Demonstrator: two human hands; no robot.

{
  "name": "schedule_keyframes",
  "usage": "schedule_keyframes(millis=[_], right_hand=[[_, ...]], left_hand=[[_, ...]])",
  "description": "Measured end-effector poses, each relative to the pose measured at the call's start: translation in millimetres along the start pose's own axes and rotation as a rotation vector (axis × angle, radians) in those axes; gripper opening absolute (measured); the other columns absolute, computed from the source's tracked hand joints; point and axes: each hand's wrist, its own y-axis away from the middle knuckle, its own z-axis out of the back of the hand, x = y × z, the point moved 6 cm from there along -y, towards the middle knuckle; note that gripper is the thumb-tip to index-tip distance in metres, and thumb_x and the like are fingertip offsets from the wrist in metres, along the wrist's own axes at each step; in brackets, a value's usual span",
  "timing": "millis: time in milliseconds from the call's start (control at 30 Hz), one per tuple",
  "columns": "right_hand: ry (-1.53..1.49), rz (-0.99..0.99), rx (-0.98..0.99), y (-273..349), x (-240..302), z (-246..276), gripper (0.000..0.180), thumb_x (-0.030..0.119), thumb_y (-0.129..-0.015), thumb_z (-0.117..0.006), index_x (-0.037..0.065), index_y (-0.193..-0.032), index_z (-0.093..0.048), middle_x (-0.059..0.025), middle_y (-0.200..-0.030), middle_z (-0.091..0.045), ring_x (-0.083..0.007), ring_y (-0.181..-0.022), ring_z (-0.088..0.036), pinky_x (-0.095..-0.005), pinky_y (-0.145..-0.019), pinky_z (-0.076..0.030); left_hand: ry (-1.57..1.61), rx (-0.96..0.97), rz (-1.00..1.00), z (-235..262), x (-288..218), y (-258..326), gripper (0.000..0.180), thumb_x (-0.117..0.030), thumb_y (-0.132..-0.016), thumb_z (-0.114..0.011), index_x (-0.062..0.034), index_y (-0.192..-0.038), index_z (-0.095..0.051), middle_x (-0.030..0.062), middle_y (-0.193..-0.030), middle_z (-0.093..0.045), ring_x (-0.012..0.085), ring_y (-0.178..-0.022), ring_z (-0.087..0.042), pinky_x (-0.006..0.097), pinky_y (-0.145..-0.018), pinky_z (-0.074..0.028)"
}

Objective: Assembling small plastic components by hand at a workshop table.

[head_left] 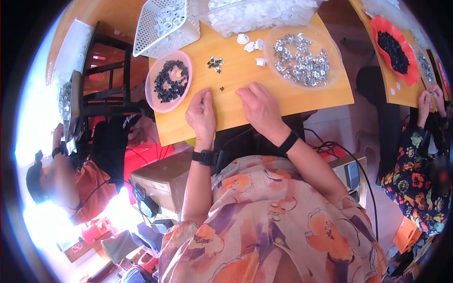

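Wooden table [283, 101], small-parts assembly, mid-batch by my reading.
Left hand [201, 115] pinches something tiny; right hand [258, 107] rests curled, apparently empty; metal-clip bowl [302, 56] and black-parts bowl [168, 80] remain full.

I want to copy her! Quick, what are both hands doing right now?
Left hand: fingertips pinched together, maybe on a tiny part; what it is cannot be told.
Right hand: palm down on the wooden table, fingers curled; holding anything cannot be told.

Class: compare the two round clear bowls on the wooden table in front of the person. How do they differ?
The left bowl holds small black parts; the right bowl holds shiny silver metal parts. The left bowl has a pinkish tint and is smaller; the right bowl looks colourless and wider. The left bowl sits near the left hand, the right bowl beyond the right hand. Both are shallow, round, translucent.
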Motion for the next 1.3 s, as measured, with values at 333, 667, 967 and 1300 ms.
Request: schedule_keyframes(millis=[333,667,967,1300], right_hand=[[0.076,-0.017,0.007,1.2,-1.3,0.8,0.007,0.008,-0.075,-0.055,0.004,-0.081,-0.057,-0.0101,-0.084,-0.052,-0.0272,-0.086,-0.056,-0.0383,-0.071,-0.048],[0.01,-0.179,-0.191,5.3,-10.1,-0.8,0.01,0.014,-0.076,-0.061,0.007,-0.07,-0.062,-0.0085,-0.074,-0.058,-0.0274,-0.078,-0.059,-0.0387,-0.07,-0.048],[-0.183,-0.185,-0.255,11.8,-10.3,-11.2,0.009,0.015,-0.072,-0.069,0.01,-0.067,-0.064,-0.0061,-0.071,-0.061,-0.027,-0.076,-0.061,-0.0411,-0.069,-0.046],[-0.021,-0.026,-0.179,11.1,2.0,-16.0,0.007,0.013,-0.077,-0.06,0.009,-0.072,-0.059,-0.0089,-0.069,-0.063,-0.0261,-0.07,-0.063,-0.0396,-0.067,-0.044]], left_hand=[[-0.052,0.04,-0.01,-25.0,-4.9,-3.9,0.018,-0.021,-0.081,-0.072,-0.0054,-0.091,-0.07,0.001,-0.06,-0.056,0.0095,-0.056,-0.049,0.027,-0.054,-0.041],[0.302,0.197,-0.027,-32.9,-0.6,0.4,0.013,-0.009,-0.087,-0.065,0.0022,-0.093,-0.065,0.0003,-0.08,-0.061,0.0066,-0.073,-0.052,0.02,-0.066,-0.041],[0.586,0.499,0.156,-31.7,6.7,3.2,0.008,-0.008,-0.091,-0.06,-0.0018,-0.095,-0.062,-0.0076,-0.073,-0.051,-0.0009,-0.059,-0.034,0.014,-0.053,-0.021],[0.47,0.501,0.103,-29.4,3.8,2.3,0.011,-0.011,-0.093,-0.057,-0.0007,-0.095,-0.062,-0.0068,-0.074,-0.051,0.0007,-0.063,-0.037,0.016,-0.056,-0.025]])
